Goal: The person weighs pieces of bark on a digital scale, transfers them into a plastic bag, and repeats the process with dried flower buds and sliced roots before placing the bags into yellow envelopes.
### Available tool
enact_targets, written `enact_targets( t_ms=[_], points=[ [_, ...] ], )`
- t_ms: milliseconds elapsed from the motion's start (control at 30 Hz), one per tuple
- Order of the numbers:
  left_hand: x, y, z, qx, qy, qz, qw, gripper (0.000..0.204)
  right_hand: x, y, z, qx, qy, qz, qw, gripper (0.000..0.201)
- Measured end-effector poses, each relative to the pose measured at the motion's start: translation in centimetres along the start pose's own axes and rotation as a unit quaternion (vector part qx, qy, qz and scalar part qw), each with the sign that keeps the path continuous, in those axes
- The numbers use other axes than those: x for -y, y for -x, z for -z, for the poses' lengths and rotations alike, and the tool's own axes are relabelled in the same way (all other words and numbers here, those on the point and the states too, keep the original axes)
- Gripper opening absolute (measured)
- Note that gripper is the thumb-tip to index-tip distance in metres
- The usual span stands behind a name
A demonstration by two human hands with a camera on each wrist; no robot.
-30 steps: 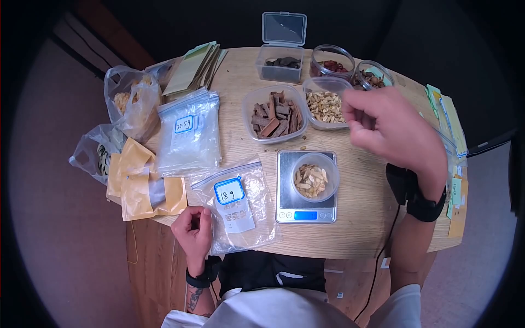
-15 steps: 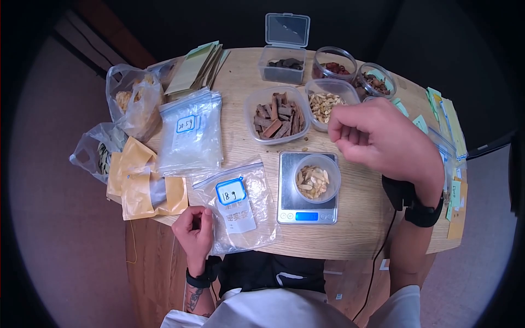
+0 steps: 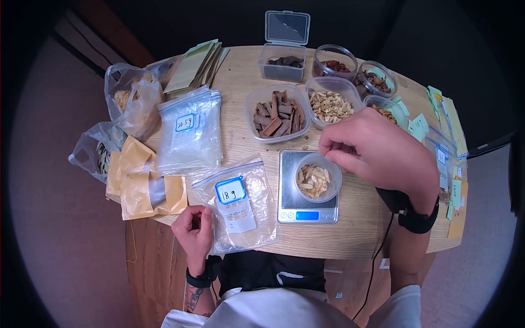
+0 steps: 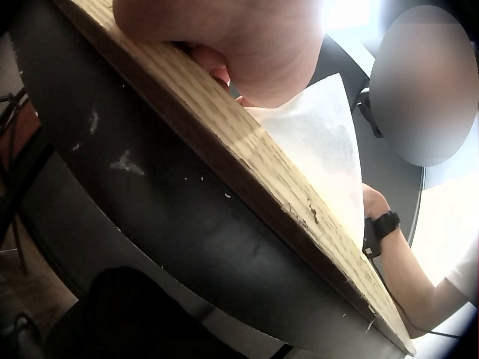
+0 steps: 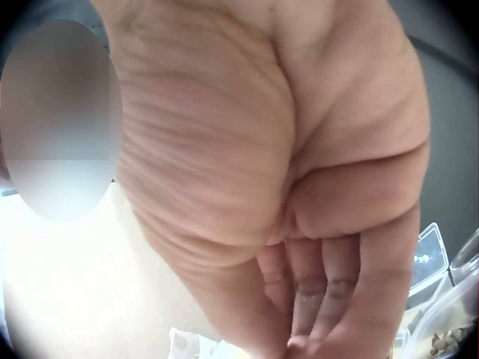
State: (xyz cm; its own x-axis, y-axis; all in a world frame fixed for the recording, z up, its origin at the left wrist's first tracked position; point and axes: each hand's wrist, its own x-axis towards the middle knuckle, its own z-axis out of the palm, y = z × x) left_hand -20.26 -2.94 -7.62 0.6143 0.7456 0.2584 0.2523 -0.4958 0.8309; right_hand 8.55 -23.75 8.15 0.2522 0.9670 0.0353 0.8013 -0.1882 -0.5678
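In the head view my right hand (image 3: 377,150) hangs over the upper right rim of a small round cup (image 3: 317,177) holding pale dried slices. Its thumb and fingertips meet in a pinch; the fingers hide whatever small piece is between them, and I cannot tell its kind. The cup stands on a digital scale (image 3: 287,202) with a lit blue display. My left hand (image 3: 192,232) rests idle at the table's front edge, fingers loosely curled, beside a clear zip bag (image 3: 262,218) labelled 18 g. In the left wrist view that bag (image 4: 318,142) stands up beside the hand.
Behind the scale are a tub of brown bark pieces (image 3: 278,117), a tub of pale slices (image 3: 331,106) and several other containers. At left lie zip bags (image 3: 188,136), a kraft pouch (image 3: 142,186) and plastic bags (image 3: 134,104). More labelled packets (image 3: 443,164) lie at right.
My right hand has moved left and down, from beside the tub of pale slices to the cup's rim, its fingers staying pinched. The left hand has stayed in place.
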Motion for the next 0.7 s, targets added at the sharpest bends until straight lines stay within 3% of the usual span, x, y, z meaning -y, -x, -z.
enact_targets(
  t_ms=[267, 467, 567, 600, 700],
  points=[
    [-0.2, 0.0, -0.1, -0.002, 0.004, 0.004, 1.0, 0.015, 0.2, -0.1, -0.1, 0.035, 0.001, -0.021, 0.999, 0.004],
    [-0.1, 0.1, 0.0, -0.006, -0.004, 0.01, 1.0, 0.015, -0.2, 0.1, 0.5, 0.008, -0.03, 0.002, 1.0, 0.004],
    [0.2, 0.0, 0.0, -0.008, -0.016, -0.008, 1.0, 0.015, -1.5, 0.0, 1.9, -0.107, -0.001, -0.018, 0.994, 0.005],
    [0.3, 0.1, 0.0, -0.011, -0.011, -0.005, 1.0, 0.015, -2.0, -0.1, 2.5, -0.12, -0.032, -0.09, 0.988, 0.005],
    [0.3, 0.1, -0.2, -0.01, 0.002, -0.002, 1.0, 0.015, -5.8, -1.0, 2.0, -0.234, -0.018, -0.081, 0.969, 0.007]
  ],
)
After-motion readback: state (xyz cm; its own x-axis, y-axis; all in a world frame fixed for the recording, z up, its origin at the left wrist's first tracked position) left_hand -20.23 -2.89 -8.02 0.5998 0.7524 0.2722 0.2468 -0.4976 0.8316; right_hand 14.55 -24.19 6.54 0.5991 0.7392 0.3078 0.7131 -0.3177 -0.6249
